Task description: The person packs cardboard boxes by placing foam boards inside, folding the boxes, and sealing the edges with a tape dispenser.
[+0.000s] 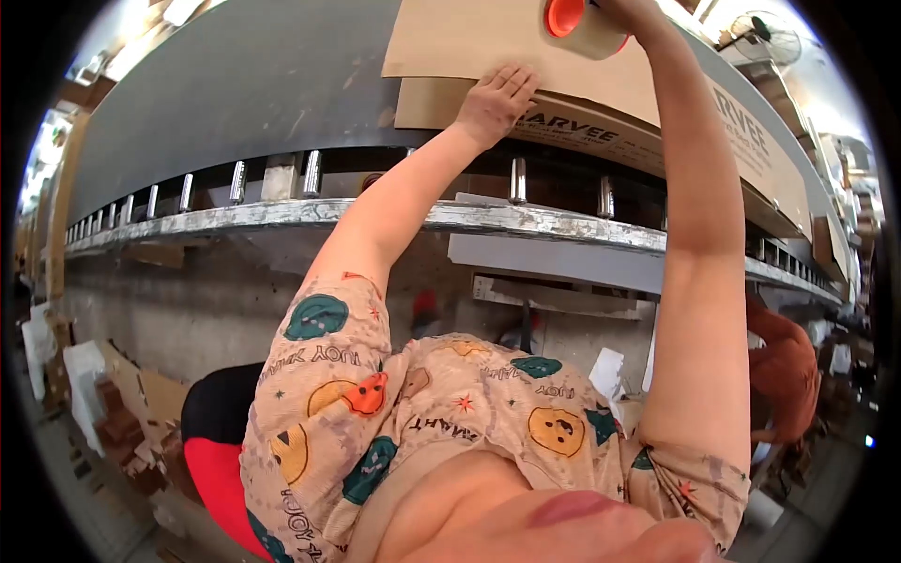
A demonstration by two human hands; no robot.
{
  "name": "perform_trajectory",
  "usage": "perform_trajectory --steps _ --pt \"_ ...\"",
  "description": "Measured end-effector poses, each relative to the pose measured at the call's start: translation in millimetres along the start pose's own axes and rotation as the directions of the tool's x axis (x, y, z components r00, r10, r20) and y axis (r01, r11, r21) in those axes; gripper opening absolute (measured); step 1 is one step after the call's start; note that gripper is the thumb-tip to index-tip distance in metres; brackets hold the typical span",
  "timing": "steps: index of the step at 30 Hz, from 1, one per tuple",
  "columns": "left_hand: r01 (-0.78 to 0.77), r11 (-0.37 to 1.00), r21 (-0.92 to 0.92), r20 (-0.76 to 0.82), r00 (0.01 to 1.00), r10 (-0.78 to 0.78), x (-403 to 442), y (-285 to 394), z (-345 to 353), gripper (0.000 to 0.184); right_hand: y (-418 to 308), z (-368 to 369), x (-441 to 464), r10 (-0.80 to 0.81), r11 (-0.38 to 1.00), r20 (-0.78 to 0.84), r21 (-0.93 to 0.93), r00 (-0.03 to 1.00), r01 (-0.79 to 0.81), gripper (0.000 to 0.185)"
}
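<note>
The tape roll (601, 33), orange at its core, is held up at the top edge of the view, over the upper cardboard sheet (460, 42). It is clamped in the right hand (627, 11), though the fingers are largely cut off by the frame, so the exact grip cannot be told. Whether cardboard and roll are touching cannot be made out either.

And over to the left hand (502, 94): it is laid palm down on the cardboard near the front edge, fingers stretched out and close together, nothing clamped in that grip. Below the sheet, a printed cardboard panel (572, 129) is partly covered, its lettering turned towards the near side. Farther right, more lettering is shown on a second printed panel (765, 159).

So how do things stand? The upper sheet is already laid flat over part of the lower panel, and the roll is already in hand. That looks like a stage partway through. No strip of tape can be picked out on the bare cardboard, so how much is taped, and how much is left, cannot be judged. All of it is carried by the grey surface (235, 103), bordered in front by metal rollers (313, 174) and a worn rail (282, 214).
</note>
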State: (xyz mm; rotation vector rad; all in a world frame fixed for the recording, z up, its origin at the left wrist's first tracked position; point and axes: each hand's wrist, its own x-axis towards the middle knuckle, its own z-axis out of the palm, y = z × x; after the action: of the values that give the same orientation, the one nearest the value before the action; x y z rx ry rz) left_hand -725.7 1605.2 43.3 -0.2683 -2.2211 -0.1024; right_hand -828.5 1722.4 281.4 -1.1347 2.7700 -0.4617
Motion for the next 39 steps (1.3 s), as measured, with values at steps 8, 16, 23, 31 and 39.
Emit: perform_trajectory --steps 8,16,23,31,39 --pt "-0.045 0.994 -0.099 -0.040 0.998 0.041 -13.8 -18.9 -17.4 0.041 -6.3 164.5 -160.3 0.279 0.920 -0.202 -0.224 0.939 -0.321 0.060" --pt "0.036 0.995 -0.091 0.623 0.782 0.029 45.9 1.9 -27.4 0.058 57.2 203.0 -39.5 0.404 0.763 0.578 0.215 0.709 -0.610 0.051" --pt "0.076 0.967 0.244 0.526 0.827 -0.198 52.8 12.6 9.3 0.088 98.7 151.3 -139.2 0.243 0.792 0.318 0.480 0.916 -0.377 0.070" --pt "0.586 0.809 0.044 -0.193 0.799 -0.569 6.2 131.5 8.0 0.056 255.2 104.7 -216.8 0.014 -0.106 0.365 0.926 0.931 -0.362 0.044" --pt "0.631 -0.682 -0.370 0.871 -0.020 -0.491 75.1 293.0 -15.3 0.083 297.1 48.5 -237.7 -0.281 0.453 0.187 0.890 0.941 -0.042 0.069"
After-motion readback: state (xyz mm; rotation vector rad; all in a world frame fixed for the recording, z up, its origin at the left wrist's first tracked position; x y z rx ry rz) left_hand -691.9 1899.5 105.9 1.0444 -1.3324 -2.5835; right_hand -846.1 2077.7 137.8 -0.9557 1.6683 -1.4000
